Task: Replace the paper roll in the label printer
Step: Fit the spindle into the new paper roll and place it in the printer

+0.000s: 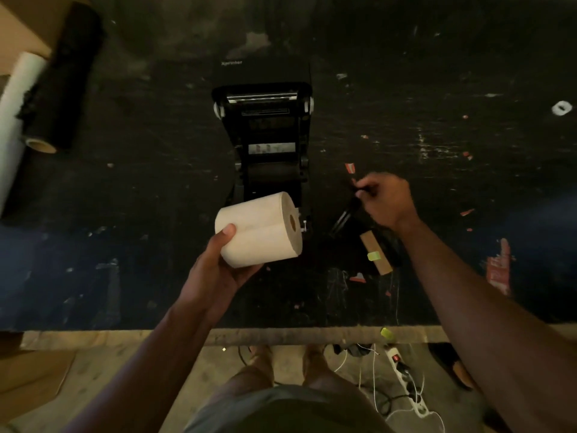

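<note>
The black label printer point(268, 132) stands open in the middle of the dark table, its lid tilted back and its paper bay empty. My left hand point(218, 264) grips a full white paper roll point(259, 229) just in front of the printer, core hole facing right. To the right of the printer, my right hand point(387, 198) pinches the top of a thin black spindle point(345, 214) that slants down to the table. An empty brown cardboard core point(376, 253) with a green sticker lies beside it.
A black film roll point(59, 79) and a white roll point(15, 98) lie at the far left. Paper scraps dot the table point(468, 120). Below the front edge point(281, 334), a power strip point(406, 376) and cables lie on the floor by my feet.
</note>
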